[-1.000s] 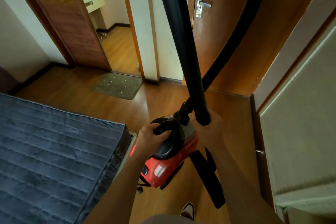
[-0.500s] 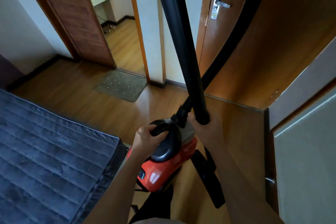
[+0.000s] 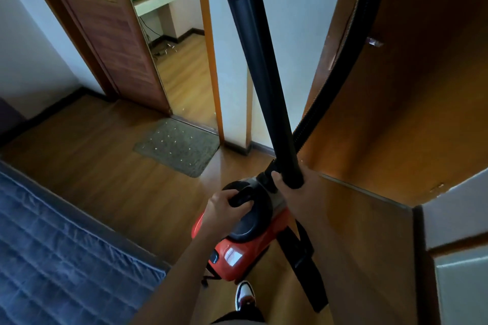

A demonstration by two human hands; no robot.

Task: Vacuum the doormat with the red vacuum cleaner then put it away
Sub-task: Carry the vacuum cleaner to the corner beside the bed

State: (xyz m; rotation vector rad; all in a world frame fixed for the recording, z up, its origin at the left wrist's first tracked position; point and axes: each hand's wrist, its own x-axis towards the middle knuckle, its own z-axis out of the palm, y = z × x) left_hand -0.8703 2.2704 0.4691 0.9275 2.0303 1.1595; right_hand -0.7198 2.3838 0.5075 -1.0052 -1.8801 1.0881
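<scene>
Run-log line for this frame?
phase: carry | left hand: grips red vacuum cleaner handle | right hand: holds wand | doormat: ahead, specks on it

Home bedroom: blue mattress [image 3: 60, 253], wooden floor [image 3: 111, 166], doormat [image 3: 179, 146], wooden doors [image 3: 422, 87].

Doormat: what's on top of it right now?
Only small pale specks scattered across the doormat. The red vacuum cleaner is not on it: left hand grips its handle, right hand the black tube. Nothing covers the mat; what lies under it cannot be seen.
</scene>
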